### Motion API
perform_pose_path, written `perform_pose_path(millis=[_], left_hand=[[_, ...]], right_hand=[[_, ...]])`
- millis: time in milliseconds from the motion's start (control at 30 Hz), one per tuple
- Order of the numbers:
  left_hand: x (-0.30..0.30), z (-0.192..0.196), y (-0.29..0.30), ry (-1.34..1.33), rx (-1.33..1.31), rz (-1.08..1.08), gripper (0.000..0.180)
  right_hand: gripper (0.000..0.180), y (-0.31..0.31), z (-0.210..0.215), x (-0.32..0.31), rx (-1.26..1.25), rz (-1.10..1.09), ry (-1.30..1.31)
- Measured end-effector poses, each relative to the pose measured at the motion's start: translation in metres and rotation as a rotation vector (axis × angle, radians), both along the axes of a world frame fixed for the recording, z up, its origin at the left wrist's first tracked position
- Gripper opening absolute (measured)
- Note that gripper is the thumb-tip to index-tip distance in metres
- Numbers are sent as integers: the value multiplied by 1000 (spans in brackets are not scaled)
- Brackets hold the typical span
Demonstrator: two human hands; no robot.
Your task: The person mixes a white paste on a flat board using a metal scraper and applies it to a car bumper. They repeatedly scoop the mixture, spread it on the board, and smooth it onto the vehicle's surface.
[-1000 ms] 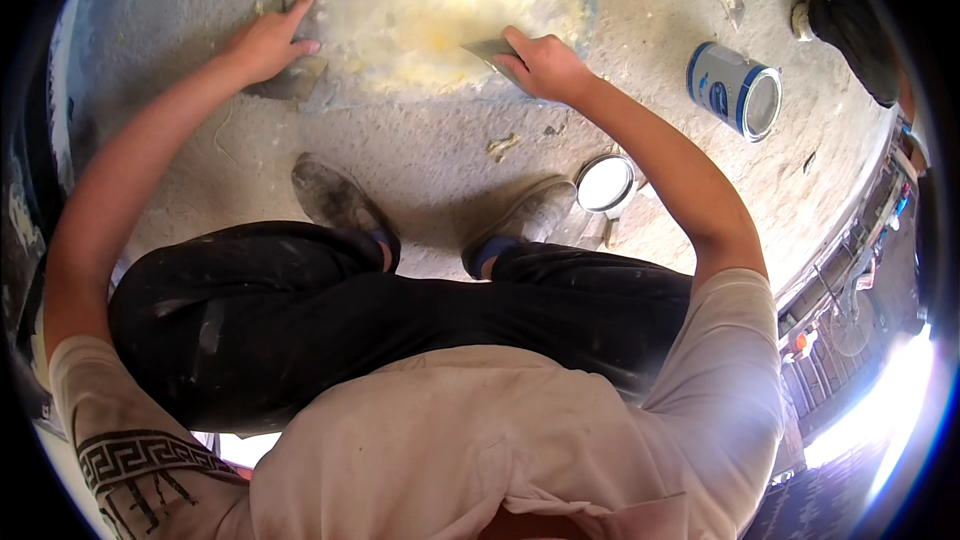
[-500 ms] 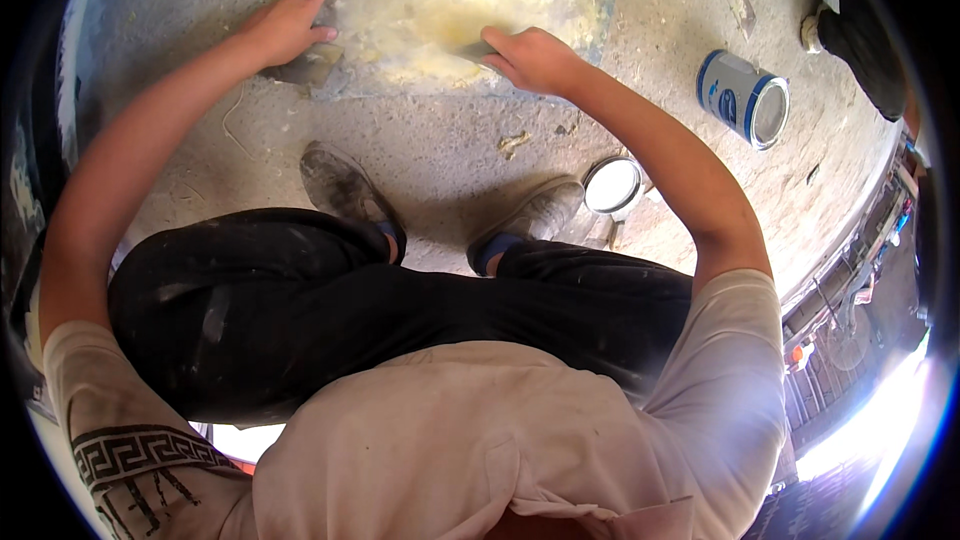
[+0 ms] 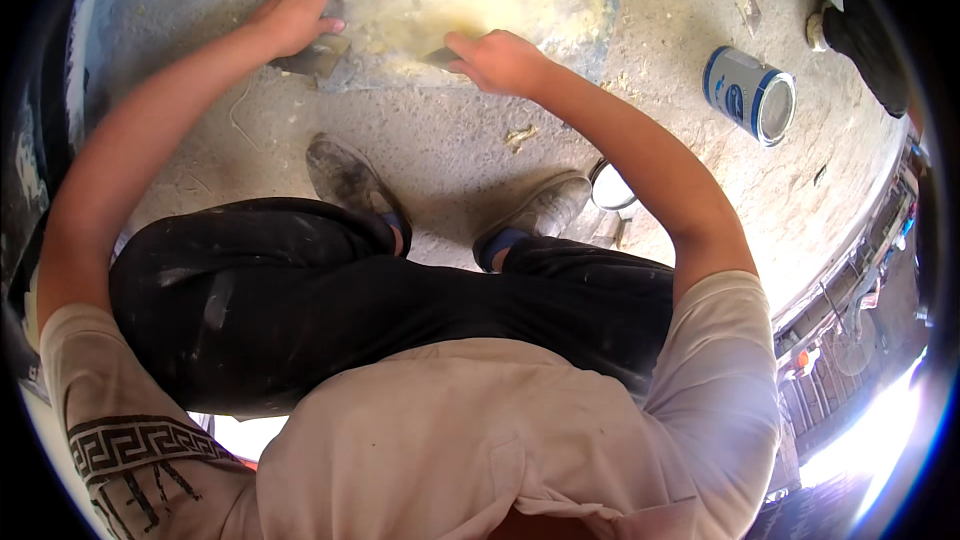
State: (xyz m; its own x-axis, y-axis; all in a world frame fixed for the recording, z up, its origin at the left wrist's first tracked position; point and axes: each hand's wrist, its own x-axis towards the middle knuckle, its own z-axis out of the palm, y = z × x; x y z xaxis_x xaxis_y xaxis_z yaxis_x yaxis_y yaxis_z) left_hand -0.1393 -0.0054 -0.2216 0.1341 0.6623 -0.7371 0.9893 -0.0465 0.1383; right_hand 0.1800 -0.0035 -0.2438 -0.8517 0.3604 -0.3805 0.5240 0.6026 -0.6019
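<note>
Yellow-smeared sheet at 12 o'clock. Right hand closed on putty knife over it; left hand, 11 o'clock, index extended, grip on second scraper unclear. Weak bracing could let sheet skid.

Head-worn fisheye view, facing straight down, hands fairly near

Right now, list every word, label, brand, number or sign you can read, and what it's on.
Can, grey with blue bands: print on its side, small and blurred; not quoted.
Left sleeve: large dark letter-like marks under a key-pattern band; wording not copied here.
Scraper in the right hand: no lettering visible.
Smeared board: none visible.
No other text I can make out.
</note>
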Motion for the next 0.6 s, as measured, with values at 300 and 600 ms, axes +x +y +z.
perform_pose_path(millis=[300,600], left_hand=[[0,11,4,14,-24,1,91],[-1,9,8,-37,1,21,94]], right_hand=[[26,-48,27,-46,-220,-45,-72],[35,-28,23,31,-53,-977,-10]])
